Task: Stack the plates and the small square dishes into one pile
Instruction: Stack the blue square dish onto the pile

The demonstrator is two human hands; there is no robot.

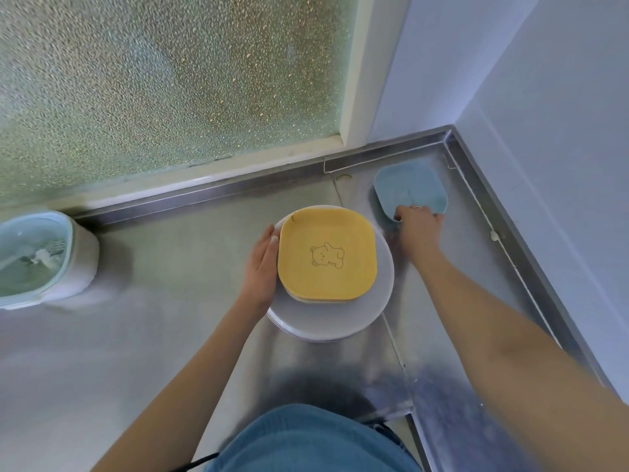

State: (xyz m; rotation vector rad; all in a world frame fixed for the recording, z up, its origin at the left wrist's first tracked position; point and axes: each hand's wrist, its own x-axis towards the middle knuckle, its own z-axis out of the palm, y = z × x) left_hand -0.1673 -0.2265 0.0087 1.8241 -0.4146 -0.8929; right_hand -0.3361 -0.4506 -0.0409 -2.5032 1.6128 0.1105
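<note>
Head-camera view over a steel counter (170,318): a yellow square dish (327,258) with a bear drawing tops a pile of round grey plates (340,321). The left hand (262,267) lies flat and open against the pile's left edge. The right hand (417,229) grips the near edge of a blue square dish (410,189) in the counter's far right corner. A pale lidded container (44,257) stands at left.

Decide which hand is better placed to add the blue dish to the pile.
Right: the right hand already grips the blue dish; the left hand steadies the pile.
</note>
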